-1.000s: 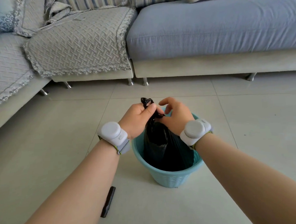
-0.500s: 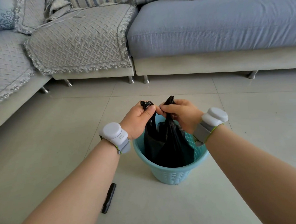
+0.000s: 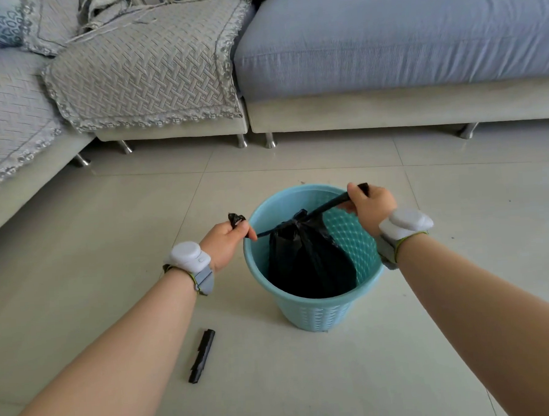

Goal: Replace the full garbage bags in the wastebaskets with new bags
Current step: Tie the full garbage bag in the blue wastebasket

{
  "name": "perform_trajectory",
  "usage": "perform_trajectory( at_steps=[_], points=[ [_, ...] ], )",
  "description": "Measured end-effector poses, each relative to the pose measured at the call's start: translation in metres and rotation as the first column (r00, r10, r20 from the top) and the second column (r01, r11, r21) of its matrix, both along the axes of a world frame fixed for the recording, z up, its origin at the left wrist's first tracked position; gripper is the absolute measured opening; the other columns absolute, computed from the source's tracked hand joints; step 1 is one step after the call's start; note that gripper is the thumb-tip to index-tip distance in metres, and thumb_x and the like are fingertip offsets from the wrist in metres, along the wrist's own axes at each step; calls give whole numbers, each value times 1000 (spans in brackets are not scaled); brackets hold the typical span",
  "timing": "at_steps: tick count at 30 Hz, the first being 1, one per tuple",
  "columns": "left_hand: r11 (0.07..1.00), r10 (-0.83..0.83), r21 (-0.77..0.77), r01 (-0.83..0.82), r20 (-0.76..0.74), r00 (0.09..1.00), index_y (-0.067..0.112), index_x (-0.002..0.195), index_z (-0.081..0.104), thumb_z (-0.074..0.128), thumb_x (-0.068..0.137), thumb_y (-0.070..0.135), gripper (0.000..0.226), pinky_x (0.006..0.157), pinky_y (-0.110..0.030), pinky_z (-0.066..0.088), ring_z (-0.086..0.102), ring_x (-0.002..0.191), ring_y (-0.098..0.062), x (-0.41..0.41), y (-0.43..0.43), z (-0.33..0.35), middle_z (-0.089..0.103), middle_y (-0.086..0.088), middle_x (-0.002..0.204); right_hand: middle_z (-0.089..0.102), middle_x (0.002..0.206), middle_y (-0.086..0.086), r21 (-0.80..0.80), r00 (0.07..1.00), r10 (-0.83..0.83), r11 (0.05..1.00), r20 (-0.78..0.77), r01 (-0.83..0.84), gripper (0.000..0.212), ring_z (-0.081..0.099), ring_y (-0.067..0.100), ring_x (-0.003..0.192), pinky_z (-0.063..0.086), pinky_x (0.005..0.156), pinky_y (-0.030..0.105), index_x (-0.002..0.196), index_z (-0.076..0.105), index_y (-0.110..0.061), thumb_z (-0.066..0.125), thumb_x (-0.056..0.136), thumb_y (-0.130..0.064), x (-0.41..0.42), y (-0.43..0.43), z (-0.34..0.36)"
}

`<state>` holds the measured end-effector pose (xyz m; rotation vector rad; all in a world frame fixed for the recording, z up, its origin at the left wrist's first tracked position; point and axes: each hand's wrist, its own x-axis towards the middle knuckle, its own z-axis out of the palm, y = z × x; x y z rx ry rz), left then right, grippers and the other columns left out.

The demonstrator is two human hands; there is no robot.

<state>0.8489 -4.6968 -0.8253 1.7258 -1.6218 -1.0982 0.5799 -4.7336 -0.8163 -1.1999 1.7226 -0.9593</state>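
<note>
Head view: bag [image 3: 308, 263] upright, ties [image 3: 328, 206] taut left hand [image 3: 225, 242] to right hand [image 3: 371, 207].

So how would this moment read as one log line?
black plastic garbage bag: inside light-blue plastic wastebasket | left hand: grips one bag end | right hand: grips other end | ends: taut

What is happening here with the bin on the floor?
A person is tying the black garbage bag closed inside the blue wastebasket. The left hand and the right hand each grip one end of the bag's top, stretched taut between them. A black roll, probably new bags, lies on the floor nearby.
</note>
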Motion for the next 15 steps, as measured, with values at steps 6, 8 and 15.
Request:
perform_trajectory(
  at_steps=[6,8,15],
  points=[
    [998,-43,-40,46,54,998,26,66,57,39,91,46,36,68,-24,34,48,82,-20,-14,-6,7,54,-9,87,41,48,1,-87,674,124,992,728,-88,35,40,17,43,44,53,33,72,39,-11,35,101,-31,21,4,15],
    [995,-86,-41,96,190,978,24,66,53,37,99,32,38,65,-23,33,46,74,-20,-8,-6,4,52,-10,85,31,52,-1,-193,924,188,973,332,-129,35,28,16,46,29,50,33,67,34,-17,41,99,-28,15,8,11],
    [999,-34,10,33,366,930,25,64,50,35,99,27,39,65,-29,32,48,74,-23,16,-6,-13,54,-3,77,38,58,1,-151,884,255,930,-392,-335,31,31,18,52,25,50,31,77,46,-4,41,99,-26,9,17,-1]
  ],
)
